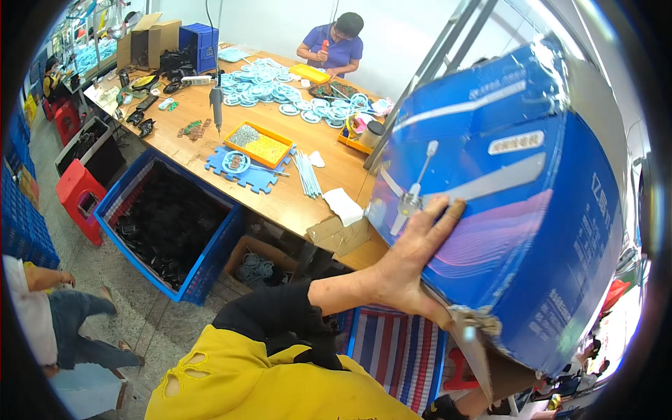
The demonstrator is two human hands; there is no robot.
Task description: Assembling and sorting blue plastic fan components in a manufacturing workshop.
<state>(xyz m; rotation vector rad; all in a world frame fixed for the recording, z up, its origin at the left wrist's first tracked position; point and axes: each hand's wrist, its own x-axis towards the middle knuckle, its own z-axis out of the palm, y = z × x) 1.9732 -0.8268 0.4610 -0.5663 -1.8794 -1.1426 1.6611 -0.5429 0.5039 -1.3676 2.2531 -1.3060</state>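
A big blue cardboard box (518, 231) with a picture of a ceiling fan on its side fills the right of the view, tilted, its near edge frayed. My left hand (413, 262) grips the box's left side, fingers spread over the printed face and thumb at the torn lower edge. Of my right arm, only the dark cuff and bare wrist (476, 402) show at the bottom right, under the box; the fingers are hidden behind it. Below my left forearm stands a blue crate lined with striped fabric (399, 353).
The wooden workbench (196, 157) carries pale blue rings (262, 80), a yellow parts tray (260, 145) and a hanging electric screwdriver (217, 105). A co-worker (334, 45) sits behind it. A blue crate of black parts (171, 224), red stools (80, 199) and another person (66, 318) are at left.
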